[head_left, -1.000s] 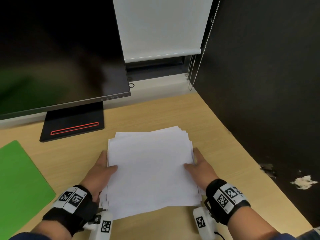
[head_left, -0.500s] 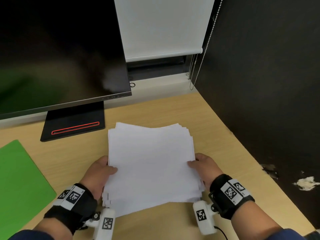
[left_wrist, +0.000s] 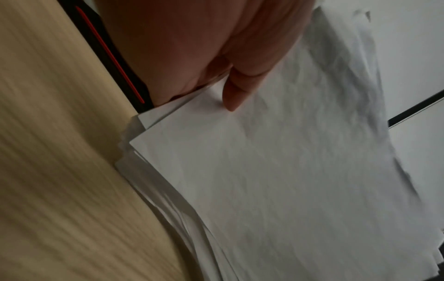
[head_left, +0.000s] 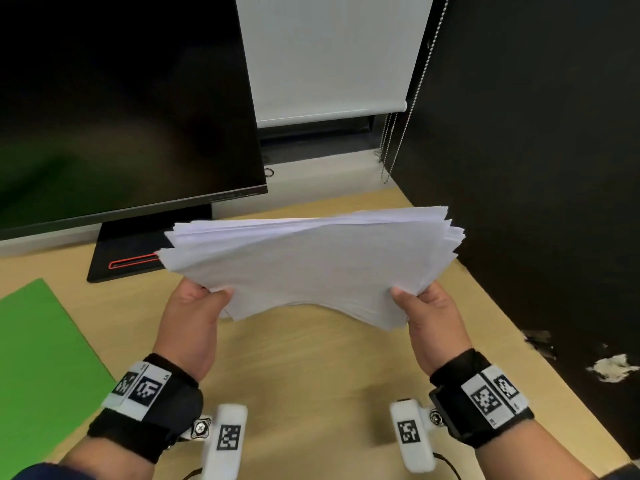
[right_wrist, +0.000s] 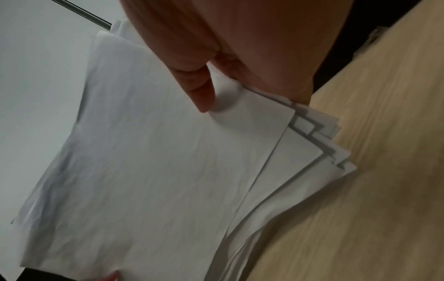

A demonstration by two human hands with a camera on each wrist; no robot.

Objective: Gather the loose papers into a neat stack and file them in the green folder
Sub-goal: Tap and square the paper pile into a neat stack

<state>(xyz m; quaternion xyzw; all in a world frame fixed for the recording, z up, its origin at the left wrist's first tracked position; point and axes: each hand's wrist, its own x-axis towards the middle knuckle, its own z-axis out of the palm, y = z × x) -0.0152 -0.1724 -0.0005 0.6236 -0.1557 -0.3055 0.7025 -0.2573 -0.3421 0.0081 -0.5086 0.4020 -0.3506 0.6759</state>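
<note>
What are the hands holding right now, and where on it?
Both hold the paper stack, lifted off the desk: the left hand pinches its near left corner, the right hand its near right corner.

Wooden desk (head_left: 311,368); green folder (head_left: 38,358), monitor base (head_left: 135,251)

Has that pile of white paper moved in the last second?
Yes. The paper stack has come up off the desk, held by the left hand and right hand; it now overlaps the monitor base.
</note>
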